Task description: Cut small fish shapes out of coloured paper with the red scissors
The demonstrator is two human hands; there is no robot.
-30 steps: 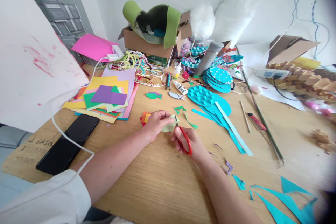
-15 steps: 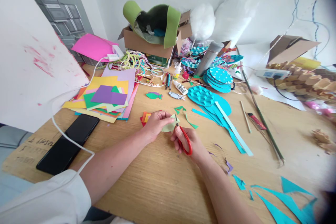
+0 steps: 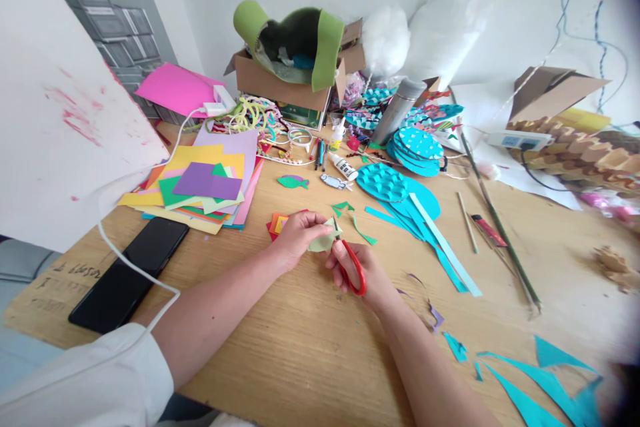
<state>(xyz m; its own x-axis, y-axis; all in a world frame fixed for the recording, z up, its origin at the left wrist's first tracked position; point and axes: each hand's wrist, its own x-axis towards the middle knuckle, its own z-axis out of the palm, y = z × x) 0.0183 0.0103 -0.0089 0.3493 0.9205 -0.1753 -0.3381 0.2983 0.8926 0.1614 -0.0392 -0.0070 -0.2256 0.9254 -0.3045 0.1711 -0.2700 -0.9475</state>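
Observation:
Near the middle of the wooden table (image 3: 300, 347), my left hand (image 3: 299, 237) pinches a small pale green piece of paper (image 3: 320, 243). My right hand (image 3: 357, 271) is closed on the red handles of a pair of scissors (image 3: 357, 269), whose blades are at the paper's right edge. Red, orange and yellow paper squares (image 3: 277, 224) lie partly under my left hand. Dark green scraps (image 3: 365, 232) rest just beyond the scissors. Farther back are a green and purple paper fish (image 3: 293, 181) and a white fish cutout (image 3: 336, 182).
Coloured paper sheets (image 3: 207, 181) and a black phone (image 3: 130, 273) crossed by a white cable are at the left. Blue discs and strips (image 3: 420, 233), a stick (image 3: 500, 230) and blue scraps (image 3: 530, 387) lie right. A flask (image 3: 399, 111) and glue bottle (image 3: 344, 167) stand or lie behind.

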